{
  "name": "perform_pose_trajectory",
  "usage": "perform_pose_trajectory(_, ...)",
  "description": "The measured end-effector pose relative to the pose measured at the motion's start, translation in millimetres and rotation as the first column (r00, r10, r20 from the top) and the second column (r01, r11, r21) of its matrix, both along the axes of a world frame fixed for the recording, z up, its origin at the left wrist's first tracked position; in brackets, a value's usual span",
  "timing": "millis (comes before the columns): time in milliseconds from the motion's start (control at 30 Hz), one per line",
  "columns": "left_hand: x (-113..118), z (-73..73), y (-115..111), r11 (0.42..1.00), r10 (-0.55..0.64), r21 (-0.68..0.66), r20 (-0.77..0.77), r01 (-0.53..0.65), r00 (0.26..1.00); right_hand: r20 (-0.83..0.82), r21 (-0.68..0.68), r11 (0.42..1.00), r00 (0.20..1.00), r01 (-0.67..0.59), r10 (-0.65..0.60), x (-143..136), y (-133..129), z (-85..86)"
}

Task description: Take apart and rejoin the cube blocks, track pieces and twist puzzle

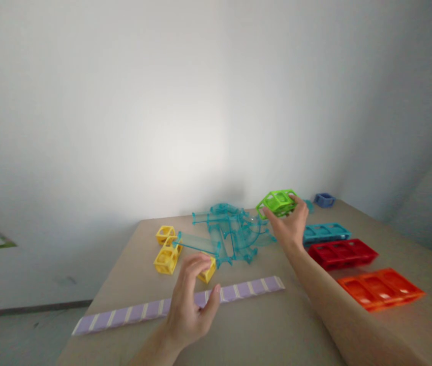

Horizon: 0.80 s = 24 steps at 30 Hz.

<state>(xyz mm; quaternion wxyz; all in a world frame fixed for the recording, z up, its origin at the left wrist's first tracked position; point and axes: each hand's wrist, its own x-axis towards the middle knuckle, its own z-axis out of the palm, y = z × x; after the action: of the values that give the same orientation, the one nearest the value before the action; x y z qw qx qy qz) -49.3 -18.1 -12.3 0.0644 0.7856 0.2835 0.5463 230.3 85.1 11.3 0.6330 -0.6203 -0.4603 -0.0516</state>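
Observation:
My right hand (292, 221) grips a bright green open-frame block (279, 202), raised over the back of the table. Thumb and fingers press on its two sides. My left hand (191, 302) is empty, its thumb and curled fingers apart, above a purple strip with white bands (135, 313). Just behind its fingers stands a yellow cube frame (209, 272), partly hidden by them. Further left are joined yellow cube frames (167, 258), with one end of a clear teal track piece (198, 243) against them.
A pile of clear teal track pieces (239, 234) lies at the table's middle back. On the right lie a teal frame block (328, 232), a red one (343, 253) and an orange one (381, 288). A small blue frame (325, 200) sits near the wall (201, 101).

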Motion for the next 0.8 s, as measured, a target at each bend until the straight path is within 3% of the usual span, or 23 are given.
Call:
perform_pose_trajectory(100, 0, 0.2, 0, 1.000, -0.009, -0.011, 0.010, 0.009, 1.000, -0.025, -0.069, 0.991, 0.992, 0.119, -0.121, 21, 25, 2.5)
perform_pose_trajectory(300, -3, -0.4, 1, 0.999, 0.004, -0.045, -0.009, -0.005, 1.000, -0.022, -0.145, 0.981, 0.991, 0.129, -0.134, 33, 47, -20.3)
perform_pose_trajectory(467, -4, -2.4, 1, 0.998, 0.000, -0.064, -0.009, -0.001, 1.000, 0.014, -0.165, 0.973, 0.987, 0.159, -0.159, 41, 54, -32.6)
perform_pose_trajectory(800, -3, 1.2, 2, 0.996, 0.031, -0.088, -0.004, -0.031, 1.000, 0.027, -0.233, 0.952, 0.980, 0.197, -0.196, 37, 49, -33.8)
